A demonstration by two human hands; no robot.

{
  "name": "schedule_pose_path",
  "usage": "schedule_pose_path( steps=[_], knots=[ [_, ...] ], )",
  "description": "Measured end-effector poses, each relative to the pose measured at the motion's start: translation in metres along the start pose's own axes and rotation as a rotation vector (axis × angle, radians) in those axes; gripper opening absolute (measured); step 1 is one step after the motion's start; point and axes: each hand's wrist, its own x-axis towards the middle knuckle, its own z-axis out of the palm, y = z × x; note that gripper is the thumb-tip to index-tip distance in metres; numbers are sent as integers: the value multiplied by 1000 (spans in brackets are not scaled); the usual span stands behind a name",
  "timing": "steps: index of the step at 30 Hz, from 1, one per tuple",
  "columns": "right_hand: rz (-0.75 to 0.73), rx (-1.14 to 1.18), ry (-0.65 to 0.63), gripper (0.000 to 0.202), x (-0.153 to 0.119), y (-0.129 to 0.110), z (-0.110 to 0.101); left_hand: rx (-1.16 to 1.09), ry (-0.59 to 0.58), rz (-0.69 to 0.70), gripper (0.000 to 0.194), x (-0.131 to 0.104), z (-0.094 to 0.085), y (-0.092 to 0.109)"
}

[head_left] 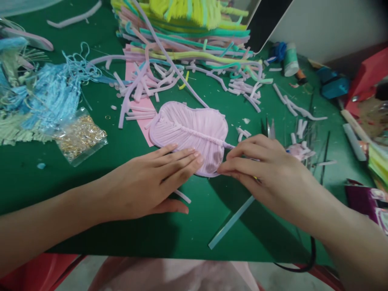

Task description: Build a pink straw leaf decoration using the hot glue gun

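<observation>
A pale lilac leaf shape [194,125] made of fuzzy pipe cleaners lies on the green table, with a twisted midrib and a stem pointing right. Flat across its lower left edge, my left hand [163,178] rests with fingers stretched out and thumb apart. My right hand [263,165] is closed at the leaf's lower right edge, fingertips pinching it beside the stem. Under that hand runs a translucent glue stick [232,222]; its upper end is hidden. Scissor blades [269,128] show just behind the knuckles.
Bundles of coloured pipe cleaners [188,36] and lilac offcuts [163,79] lie at the back. To the left are blue tassels [57,91] and a clear bag of gold rings [81,136]. A small bottle [291,60] stands at the back right; a black cable [312,256] hangs near the front edge.
</observation>
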Motion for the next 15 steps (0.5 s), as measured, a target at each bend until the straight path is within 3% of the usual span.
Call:
schedule_pose_path(
  steps=[5,8,13,15],
  knots=[
    [-4,-7,-54,25,0,3,-1,-33,232,-198,19,5,-8,7],
    [-4,-6,-78,25,2,4,-2,-90,267,-353,14,14,-7,7],
    [-17,-2,-56,25,4,4,-2,21,136,-122,22,23,0,-5],
    [-13,3,-49,24,5,4,-2,29,119,-101,22,24,2,-8]
  ],
)
